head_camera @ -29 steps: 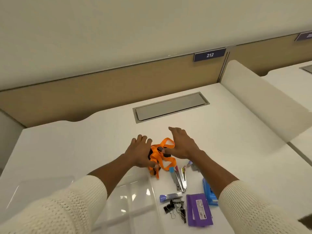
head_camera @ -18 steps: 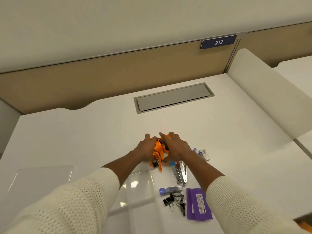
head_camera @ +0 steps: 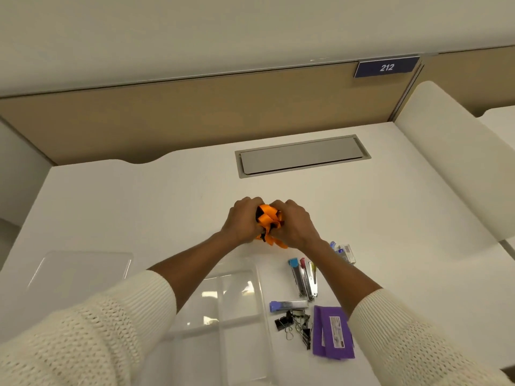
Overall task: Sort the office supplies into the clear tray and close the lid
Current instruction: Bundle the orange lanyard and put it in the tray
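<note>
Both hands' grip closed on bunched orange lanyard, mid-bench.
Loose a moment ago, now compact; probably ready for clear tray.

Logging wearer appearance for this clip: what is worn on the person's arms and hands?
Both arms wear a cream-white knitted sweater with an open, textured weave and ribbed cuffs. The left sleeve and right sleeve are pushed up, leaving the forearms bare. The left hand and right hand are bare: no gloves, rings, watch or bracelets visible.
</note>
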Available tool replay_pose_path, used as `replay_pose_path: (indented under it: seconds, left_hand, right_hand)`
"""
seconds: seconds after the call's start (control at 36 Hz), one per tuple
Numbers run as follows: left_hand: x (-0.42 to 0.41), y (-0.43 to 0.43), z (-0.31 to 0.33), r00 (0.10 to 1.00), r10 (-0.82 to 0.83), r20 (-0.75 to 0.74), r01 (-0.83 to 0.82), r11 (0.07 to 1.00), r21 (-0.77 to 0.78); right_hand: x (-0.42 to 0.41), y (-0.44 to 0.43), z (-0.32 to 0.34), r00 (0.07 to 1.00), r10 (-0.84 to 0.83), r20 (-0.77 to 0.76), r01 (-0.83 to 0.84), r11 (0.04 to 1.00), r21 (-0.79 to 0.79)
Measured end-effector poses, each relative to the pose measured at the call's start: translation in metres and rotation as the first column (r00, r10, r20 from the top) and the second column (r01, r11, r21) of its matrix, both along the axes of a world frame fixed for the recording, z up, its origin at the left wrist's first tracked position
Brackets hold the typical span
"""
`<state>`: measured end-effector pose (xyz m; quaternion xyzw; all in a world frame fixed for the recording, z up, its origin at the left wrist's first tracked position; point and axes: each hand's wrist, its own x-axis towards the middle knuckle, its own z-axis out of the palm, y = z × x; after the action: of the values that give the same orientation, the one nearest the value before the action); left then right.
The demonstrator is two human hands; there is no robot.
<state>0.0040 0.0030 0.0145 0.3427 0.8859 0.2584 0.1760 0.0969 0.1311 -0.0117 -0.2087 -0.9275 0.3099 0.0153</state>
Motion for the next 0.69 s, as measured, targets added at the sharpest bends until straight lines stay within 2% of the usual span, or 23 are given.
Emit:
replay_pose_path:
  seconds: [0.19, 0.36, 0.58, 0.69]
  left_hand:
    - [0.023, -0.036, 0.044, 0.992, 0.086, -0.091, -0.083, 0.996, 0.032]
    - [0.059, -0.073, 0.050, 0.980, 0.174, -0.100, -0.179, 0.983, -0.044]
    - [0.090, -0.113, 0.014, 0.979, 0.189, 0.081, -0.170, 0.965, -0.198]
    - [0.097, -0.125, 0.002, 0.983, 0.093, 0.158, -0.051, 0.966, -0.253]
  right_hand:
    - [0.011, -0.028, 0.042, 0.994, 0.010, -0.108, -0.013, 0.999, -0.029]
    - [0.033, -0.076, 0.050, 0.994, 0.004, -0.106, -0.016, 0.993, -0.119]
    - [0.062, -0.113, 0.028, 0.990, 0.029, 0.135, 0.011, 0.958, -0.286]
    - [0.071, -0.116, 0.028, 0.978, 0.139, 0.158, -0.100, 0.967, -0.235]
